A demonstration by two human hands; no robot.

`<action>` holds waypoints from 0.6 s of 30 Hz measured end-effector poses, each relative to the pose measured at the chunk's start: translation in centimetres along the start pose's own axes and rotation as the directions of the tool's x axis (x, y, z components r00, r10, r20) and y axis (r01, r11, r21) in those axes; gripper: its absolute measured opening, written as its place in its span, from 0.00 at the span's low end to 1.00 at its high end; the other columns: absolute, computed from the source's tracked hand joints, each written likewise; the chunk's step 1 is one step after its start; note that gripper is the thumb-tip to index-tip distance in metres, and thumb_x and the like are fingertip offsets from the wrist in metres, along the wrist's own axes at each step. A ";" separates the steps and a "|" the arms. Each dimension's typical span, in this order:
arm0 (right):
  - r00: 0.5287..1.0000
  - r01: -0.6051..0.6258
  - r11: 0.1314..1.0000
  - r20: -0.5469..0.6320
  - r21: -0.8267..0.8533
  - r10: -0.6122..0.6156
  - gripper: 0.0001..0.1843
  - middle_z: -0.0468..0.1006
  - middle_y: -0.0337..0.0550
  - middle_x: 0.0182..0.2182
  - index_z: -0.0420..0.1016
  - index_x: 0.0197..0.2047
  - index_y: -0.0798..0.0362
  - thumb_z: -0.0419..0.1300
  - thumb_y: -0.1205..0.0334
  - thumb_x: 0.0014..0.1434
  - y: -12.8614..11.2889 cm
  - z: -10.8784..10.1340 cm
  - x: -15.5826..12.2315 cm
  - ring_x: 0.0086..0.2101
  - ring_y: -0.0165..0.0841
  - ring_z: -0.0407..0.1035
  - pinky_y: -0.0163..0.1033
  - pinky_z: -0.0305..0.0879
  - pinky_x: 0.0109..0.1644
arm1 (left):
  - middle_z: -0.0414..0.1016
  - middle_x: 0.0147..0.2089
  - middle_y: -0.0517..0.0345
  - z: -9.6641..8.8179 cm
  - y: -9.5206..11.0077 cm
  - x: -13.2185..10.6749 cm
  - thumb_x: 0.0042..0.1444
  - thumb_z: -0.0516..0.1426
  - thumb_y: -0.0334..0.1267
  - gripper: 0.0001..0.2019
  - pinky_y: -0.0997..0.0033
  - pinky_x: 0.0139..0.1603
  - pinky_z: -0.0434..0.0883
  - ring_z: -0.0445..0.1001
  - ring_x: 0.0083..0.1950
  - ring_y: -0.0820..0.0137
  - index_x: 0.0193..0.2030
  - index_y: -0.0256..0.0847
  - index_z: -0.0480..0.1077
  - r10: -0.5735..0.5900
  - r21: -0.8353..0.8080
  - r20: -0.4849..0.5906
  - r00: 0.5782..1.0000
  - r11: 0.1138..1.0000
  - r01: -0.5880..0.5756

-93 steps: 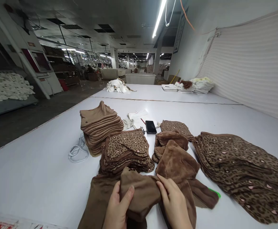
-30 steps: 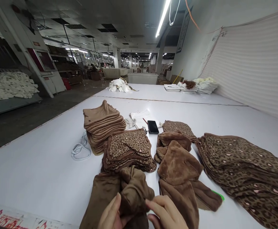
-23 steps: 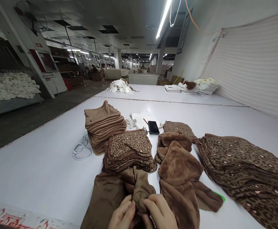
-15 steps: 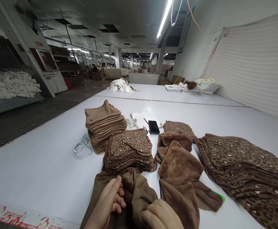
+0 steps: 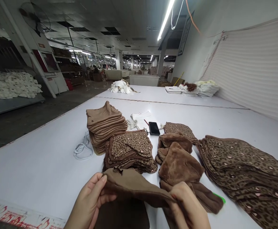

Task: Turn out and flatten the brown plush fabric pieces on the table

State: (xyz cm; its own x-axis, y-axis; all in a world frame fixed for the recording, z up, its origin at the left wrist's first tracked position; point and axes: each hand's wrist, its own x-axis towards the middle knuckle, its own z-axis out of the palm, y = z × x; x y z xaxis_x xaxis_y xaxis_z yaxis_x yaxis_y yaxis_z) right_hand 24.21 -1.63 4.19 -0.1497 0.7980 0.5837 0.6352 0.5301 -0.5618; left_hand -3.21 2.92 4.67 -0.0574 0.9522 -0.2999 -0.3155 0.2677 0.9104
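Observation:
A piece of plain brown fabric [image 5: 134, 184] is stretched between my two hands at the front of the table. My left hand [image 5: 91, 197] pinches its left corner between thumb and fingers. At the other end, my right hand [image 5: 186, 203] is closed on the fabric's edge. Just beyond lies a stack of leopard-print fabric pieces [image 5: 130, 146], with a stack of plain tan pieces [image 5: 105, 117] behind it to the left. Brown plush pieces [image 5: 179, 165] lie loosely folded beside my right hand.
A larger leopard-print pile [image 5: 243, 168] covers the right side, with a small leopard-print stack [image 5: 180, 132] behind the plush. A black phone [image 5: 154, 128] rests by papers [image 5: 141, 119]. A white cord [image 5: 83, 150] lies coiled left. A green item [image 5: 219, 197] pokes from under the plush.
My hands have moved apart, the right one rightward and up, the left one leftward. The brown fabric, bunched before, is now lifted and drawn out between them.

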 end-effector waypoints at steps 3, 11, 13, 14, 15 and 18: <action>0.995 0.091 0.994 0.048 -0.068 -0.088 0.15 0.73 0.45 0.36 0.65 0.55 0.51 0.51 0.70 0.66 0.3 0.6 1.9 0.36 0.34 0.71 0.36 0.72 0.38 | 0.79 0.37 0.66 0.0 1.6 -0.6 0.49 0.68 0.47 0.19 0.70 0.29 0.80 0.76 0.37 0.67 0.45 0.50 0.68 0.083 0.000 -0.064 0.995 0.997 -0.083; 0.927 0.287 0.943 -0.201 -0.169 -0.318 0.12 0.69 0.44 0.33 0.63 0.33 0.52 0.51 0.80 0.58 -1.1 2.6 8.9 0.35 0.33 0.64 0.39 0.66 0.36 | 0.78 0.34 0.64 -2.0 7.2 0.0 0.42 0.70 0.53 0.20 0.77 0.37 0.80 0.77 0.38 0.70 0.31 0.41 0.71 0.323 0.091 -0.158 0.933 0.946 -0.312; 0.884 0.384 0.903 -0.207 -0.192 -0.419 0.11 0.69 0.44 0.31 0.65 0.34 0.53 0.54 0.78 0.61 -1.6 3.3 8.9 0.33 0.33 0.62 0.39 0.64 0.35 | 0.76 0.30 0.68 -3.4 6.7 -0.5 0.41 0.70 0.53 0.21 0.81 0.35 0.78 0.76 0.34 0.74 0.31 0.43 0.69 0.412 0.187 -0.234 0.881 0.908 -0.375; 0.868 0.436 0.880 -0.170 -0.186 -0.466 0.09 0.70 0.45 0.31 0.67 0.35 0.55 0.55 0.78 0.62 -1.6 3.8 8.3 0.32 0.33 0.62 0.39 0.64 0.34 | 0.75 0.27 0.69 -4.4 5.7 -0.9 0.42 0.69 0.54 0.21 0.84 0.31 0.76 0.75 0.30 0.75 0.34 0.44 0.69 0.407 0.259 -0.254 0.877 0.903 -0.344; 0.856 0.484 0.859 -0.113 -0.167 -0.505 0.07 0.72 0.46 0.30 0.69 0.37 0.57 0.55 0.77 0.64 -1.4 4.5 7.3 0.31 0.33 0.63 0.39 0.64 0.34 | 0.74 0.25 0.71 -5.4 4.3 -1.3 0.43 0.68 0.55 0.21 0.86 0.26 0.73 0.72 0.24 0.77 0.38 0.46 0.70 0.403 0.337 -0.255 0.879 0.889 -0.310; 0.844 0.536 0.820 0.115 -0.200 -0.524 0.13 0.75 0.46 0.27 0.73 0.39 0.60 0.49 0.74 0.69 -0.2 6.9 3.1 0.27 0.33 0.64 0.37 0.63 0.29 | 0.78 0.26 0.67 -8.6 -1.4 -2.3 0.50 0.63 0.54 0.21 0.84 0.14 0.64 0.65 0.16 0.78 0.48 0.48 0.72 0.289 0.544 -0.276 0.917 0.833 -0.099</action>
State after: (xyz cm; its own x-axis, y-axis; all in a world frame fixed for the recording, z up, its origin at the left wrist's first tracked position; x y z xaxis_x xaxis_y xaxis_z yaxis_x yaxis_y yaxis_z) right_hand 18.38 2.76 2.03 -0.5466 0.4287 0.7193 0.5920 0.8054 -0.0301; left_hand -10.81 -0.94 1.67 -0.4052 0.9097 -0.0906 0.2578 0.2088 0.9434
